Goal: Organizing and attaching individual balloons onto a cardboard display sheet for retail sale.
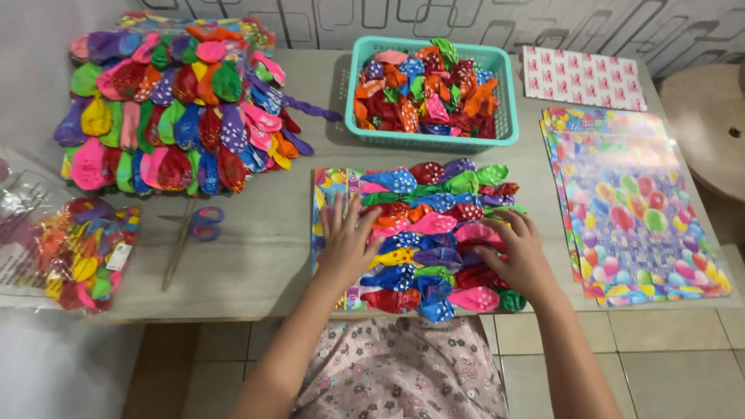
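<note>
Hands flat on work: my left hand (346, 240), fingers spread wide, presses the left side of the balloon-covered card (322, 225) at the table's (256, 256) front edge; my right hand (518, 252), fingers loosely curled, rests on the balloons (431, 225) at its right side. Neither grips anything. Teal basket (508, 101) of loose balloons sits just behind; scissors (203, 223) lie left.

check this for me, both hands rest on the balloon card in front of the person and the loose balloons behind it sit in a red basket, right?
Not quite: in the head view the basket is teal, not red. The rest holds: the left hand and right hand rest on the balloon card, with the loose balloons in the basket behind it.
</note>
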